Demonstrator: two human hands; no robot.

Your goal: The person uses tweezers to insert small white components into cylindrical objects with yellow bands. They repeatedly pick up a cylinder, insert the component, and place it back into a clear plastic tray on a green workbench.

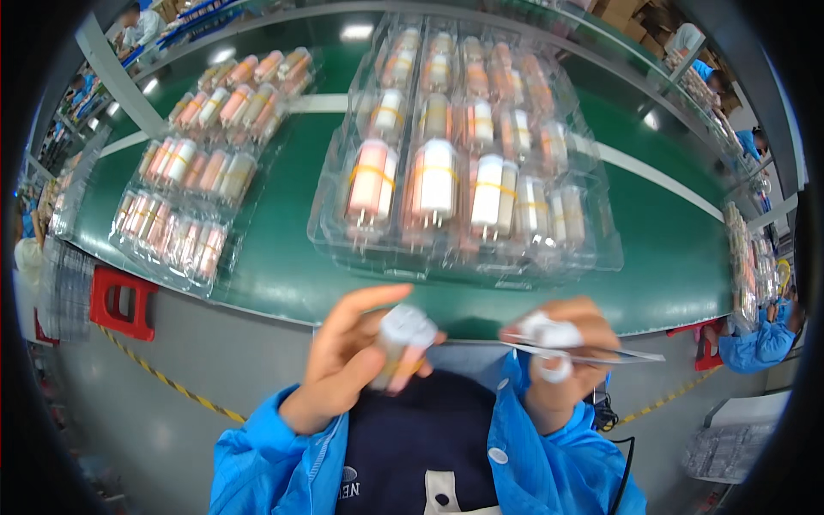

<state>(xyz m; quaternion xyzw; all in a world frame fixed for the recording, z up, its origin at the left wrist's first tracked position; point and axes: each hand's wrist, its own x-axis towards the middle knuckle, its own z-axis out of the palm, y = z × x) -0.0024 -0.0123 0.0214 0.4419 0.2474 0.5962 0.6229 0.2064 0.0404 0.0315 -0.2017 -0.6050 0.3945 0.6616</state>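
My left hand (339, 365) is closed around a small bundle of pink and beige cylinders (399, 356), its pale round ends tilted up and a yellow band about it. To the right, my right hand (579, 335) grips a thin, flat, shiny metal tool (633, 354) with a narrow tip toward the left. White pieces (552, 333) also sit at these fingers; blur hides their kind. Beyond both hands, a clear plastic tray (403, 268) holds several bundles of white, pink and grey-beige cylinders with yellow bands. Short metal pins stick out of their near ends.
More cylinders (176, 163) fill clear trays on the left of the green conveyor belt (283, 215). Metal rails cross its far side. A red stool (123, 302) stands at the left, stacked trays (730, 442) at the lower right. Other people, one in a blue sleeve (755, 348), sit farther off.
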